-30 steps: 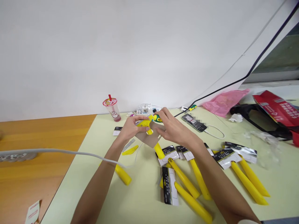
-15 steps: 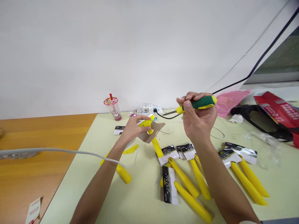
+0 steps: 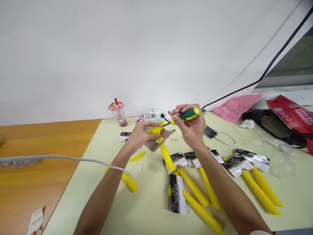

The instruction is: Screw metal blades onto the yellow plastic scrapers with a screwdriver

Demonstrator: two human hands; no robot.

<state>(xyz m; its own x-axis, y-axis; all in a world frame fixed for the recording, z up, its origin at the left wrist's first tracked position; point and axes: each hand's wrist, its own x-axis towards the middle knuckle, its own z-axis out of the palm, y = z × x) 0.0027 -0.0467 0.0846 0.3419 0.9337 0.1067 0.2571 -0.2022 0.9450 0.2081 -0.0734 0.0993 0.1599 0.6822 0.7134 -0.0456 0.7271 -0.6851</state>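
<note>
My left hand [image 3: 140, 134] grips a yellow-handled scraper [image 3: 164, 150] by its head, the brown blade tilted up off the pale green table [image 3: 151, 209]. My right hand [image 3: 192, 125] holds a green and yellow screwdriver [image 3: 187, 115] nearly level, its tip pointing left at the scraper's head just above my left fingers. Several more yellow-handled scrapers [image 3: 195, 192] with black and white labels lie on the table in front of me.
A drink cup with a red straw [image 3: 117, 113] and a power strip [image 3: 153, 115] stand at the wall. A phone on a cable [image 3: 210, 132], a pink bag [image 3: 236, 105] and a red and black bag [image 3: 286, 120] lie right. A white cable [image 3: 61, 159] crosses left.
My right hand took the screwdriver up off the scraper, raised it to the right, then brought it back down and left to the scraper's head. My left hand stayed put.
</note>
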